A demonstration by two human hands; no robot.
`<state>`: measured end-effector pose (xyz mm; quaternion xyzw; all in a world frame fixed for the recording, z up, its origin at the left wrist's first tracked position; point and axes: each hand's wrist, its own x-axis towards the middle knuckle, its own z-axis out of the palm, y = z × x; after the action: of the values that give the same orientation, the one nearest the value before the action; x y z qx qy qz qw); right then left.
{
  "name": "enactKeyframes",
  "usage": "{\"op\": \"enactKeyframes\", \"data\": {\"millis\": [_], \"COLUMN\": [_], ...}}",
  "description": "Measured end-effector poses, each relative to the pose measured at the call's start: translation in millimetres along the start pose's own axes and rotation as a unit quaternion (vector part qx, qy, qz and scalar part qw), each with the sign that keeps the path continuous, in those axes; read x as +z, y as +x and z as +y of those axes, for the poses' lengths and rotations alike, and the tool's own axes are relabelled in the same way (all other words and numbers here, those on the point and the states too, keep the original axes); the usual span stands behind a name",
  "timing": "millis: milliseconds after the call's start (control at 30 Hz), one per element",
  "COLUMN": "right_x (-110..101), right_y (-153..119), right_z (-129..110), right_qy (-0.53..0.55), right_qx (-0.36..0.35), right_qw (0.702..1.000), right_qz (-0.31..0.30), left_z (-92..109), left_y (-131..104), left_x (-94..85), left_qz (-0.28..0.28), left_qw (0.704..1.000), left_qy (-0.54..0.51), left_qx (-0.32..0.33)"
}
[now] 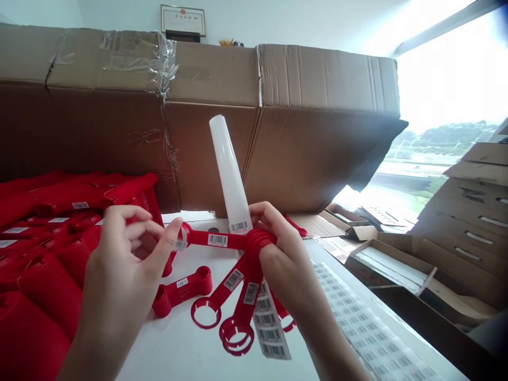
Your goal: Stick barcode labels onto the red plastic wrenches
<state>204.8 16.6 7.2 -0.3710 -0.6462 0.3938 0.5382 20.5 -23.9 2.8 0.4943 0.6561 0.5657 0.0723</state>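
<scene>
My right hand (283, 251) is closed around a stack of red plastic pieces with ring-shaped ends, fanned out downward and to the left. Barcode labels sit on their flat arms, such as the left-pointing red piece (200, 238). A strip of barcode labels (266, 320) passes through the same grip, its curled white upper part (228, 169) rising above. At that red piece's left end, the thumb of my left hand (130, 254) is close to the ring; a small translucent bit shows there. My left fingers are loosely bent and apart from the thumb, slightly blurred.
A labelled red piece (182, 291) lies on the white table (159, 352). Many red parts (43, 264) are piled at left. Label sheets (365, 328) lie at right, beside open cardboard boxes (397, 264). A large cardboard carton (214, 137) blocks the back.
</scene>
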Motion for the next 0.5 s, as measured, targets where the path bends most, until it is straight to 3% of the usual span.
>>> {"op": "enactKeyframes", "data": {"millis": [67, 167, 300, 500], "right_x": [2, 11, 20, 16], "right_y": [-2, -4, -8, -4], "right_z": [-1, -2, -6, -4], "right_qy": [0.012, 0.032, 0.041, 0.05], "right_qx": [-0.004, -0.01, -0.023, -0.007], "right_qw": [1.0, 0.999, 0.999, 0.999], "right_qz": [0.005, 0.001, -0.003, 0.006], "left_z": [-1, -11, -18, -9], "left_y": [-4, -6, -6, -5], "left_x": [6.4, 24.7, 37.0, 21.4], "left_qz": [0.056, 0.061, 0.028, -0.014], "left_qw": [0.995, 0.978, 0.983, 0.982], "left_qy": [-0.021, -0.038, -0.088, -0.167], "left_qx": [0.084, 0.196, 0.157, 0.083]}}
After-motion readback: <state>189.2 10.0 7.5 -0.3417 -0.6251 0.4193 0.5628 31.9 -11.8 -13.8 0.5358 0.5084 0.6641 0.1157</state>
